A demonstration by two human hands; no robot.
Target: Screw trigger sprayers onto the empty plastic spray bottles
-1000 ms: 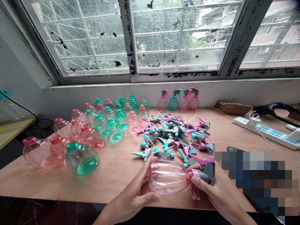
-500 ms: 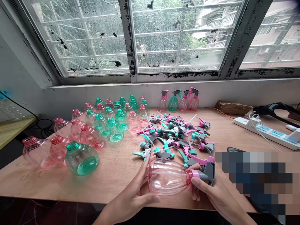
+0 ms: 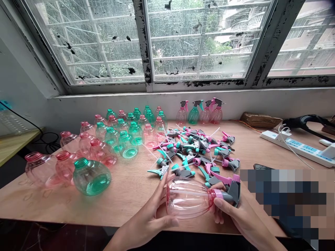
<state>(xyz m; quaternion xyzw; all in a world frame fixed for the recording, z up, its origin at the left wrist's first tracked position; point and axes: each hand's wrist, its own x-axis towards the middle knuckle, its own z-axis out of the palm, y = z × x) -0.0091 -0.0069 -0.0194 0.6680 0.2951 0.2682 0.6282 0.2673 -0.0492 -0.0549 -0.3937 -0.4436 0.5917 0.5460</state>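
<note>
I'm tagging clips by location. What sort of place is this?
Probably a small assembly workspace by a window: open-necked bottles, a pile of trigger sprayer heads and four assembled spray bottles share one tabletop.

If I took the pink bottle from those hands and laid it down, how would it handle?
The pink bottle shows no liquid, so it would probably feel light. Its rounded body might roll, though the spray head jutting sideways could stop it. Its smooth, shiny walls may feel slippery.
</note>
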